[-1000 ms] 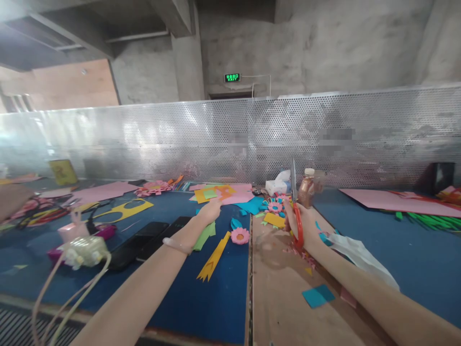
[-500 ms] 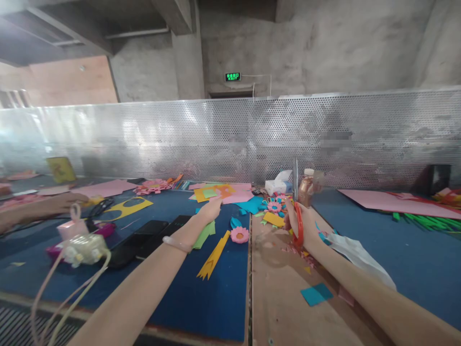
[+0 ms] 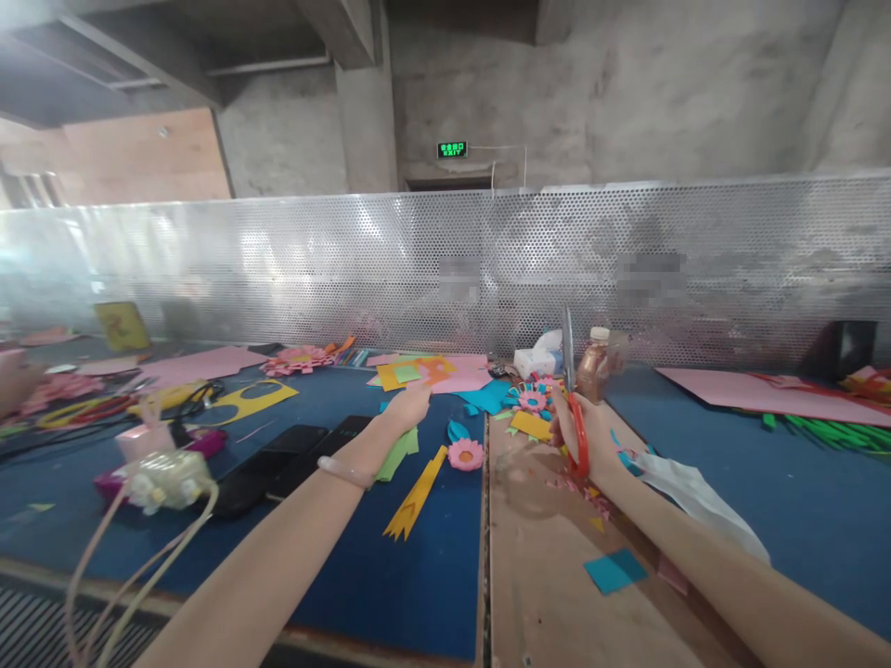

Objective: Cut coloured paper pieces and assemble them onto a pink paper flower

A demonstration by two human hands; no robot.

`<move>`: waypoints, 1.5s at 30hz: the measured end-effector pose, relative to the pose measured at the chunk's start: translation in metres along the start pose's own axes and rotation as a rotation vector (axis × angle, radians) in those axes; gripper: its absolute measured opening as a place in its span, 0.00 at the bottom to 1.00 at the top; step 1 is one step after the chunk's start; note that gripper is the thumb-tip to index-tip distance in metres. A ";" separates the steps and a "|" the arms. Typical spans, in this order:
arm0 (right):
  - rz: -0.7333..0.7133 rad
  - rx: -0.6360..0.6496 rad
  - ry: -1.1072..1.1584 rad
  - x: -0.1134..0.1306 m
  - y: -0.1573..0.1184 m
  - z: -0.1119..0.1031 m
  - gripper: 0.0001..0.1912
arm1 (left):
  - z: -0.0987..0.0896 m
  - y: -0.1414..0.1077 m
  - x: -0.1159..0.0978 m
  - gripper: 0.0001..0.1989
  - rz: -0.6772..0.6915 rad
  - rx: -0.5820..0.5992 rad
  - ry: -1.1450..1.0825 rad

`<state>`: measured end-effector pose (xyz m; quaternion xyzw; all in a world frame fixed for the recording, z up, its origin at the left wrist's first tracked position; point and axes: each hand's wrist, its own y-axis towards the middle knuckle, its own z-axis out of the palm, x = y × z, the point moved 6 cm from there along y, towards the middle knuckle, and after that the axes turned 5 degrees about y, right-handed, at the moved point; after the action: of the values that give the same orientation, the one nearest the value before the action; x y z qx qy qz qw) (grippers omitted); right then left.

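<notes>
My right hand (image 3: 576, 429) is closed round the orange-red handles of a pair of scissors (image 3: 580, 436), whose metal blades point upward. My left hand (image 3: 409, 406), with a pale bangle (image 3: 346, 471) on the wrist, reaches to the near edge of a pile of pink paper (image 3: 465, 373). Its fingers look pressed together; what they pinch, if anything, is hidden. Orange and yellow paper (image 3: 437, 369) lies on the pile, and green paper (image 3: 399, 456) lies under the left wrist. Nearby are a pink paper flower (image 3: 465, 455) and yellow strips with notched ends (image 3: 416, 494).
Beyond the right hand stand a tissue box (image 3: 535, 360) and a brown bottle (image 3: 592, 364). Left of my arm lie dark phones (image 3: 275, 459) and a charger with cables (image 3: 167, 482). A blue paper square (image 3: 615, 571) and scraps lie on the bare board. A perforated metal partition (image 3: 334, 269) closes the back.
Another person's hand at the left has drawn back, uncovering yellow and red items and cables. The scissor blades have tilted slightly to the left. My left hand has hardly moved.
</notes>
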<state>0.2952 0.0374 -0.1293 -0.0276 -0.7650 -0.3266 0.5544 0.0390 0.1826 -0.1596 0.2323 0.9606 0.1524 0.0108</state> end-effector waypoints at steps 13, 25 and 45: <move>0.051 -0.010 0.024 0.008 -0.003 -0.002 0.21 | -0.008 -0.009 0.005 0.17 -0.160 -0.018 0.050; 0.130 -0.062 0.096 0.007 -0.001 -0.007 0.19 | -0.004 -0.022 0.024 0.30 -0.509 0.079 0.022; 0.272 -0.185 0.277 -0.008 0.005 -0.014 0.15 | 0.001 -0.017 0.021 0.31 -0.365 0.090 0.016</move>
<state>0.3116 0.0370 -0.1312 -0.1362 -0.6376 -0.3181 0.6883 0.0132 0.1778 -0.1648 0.0533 0.9927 0.1066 0.0204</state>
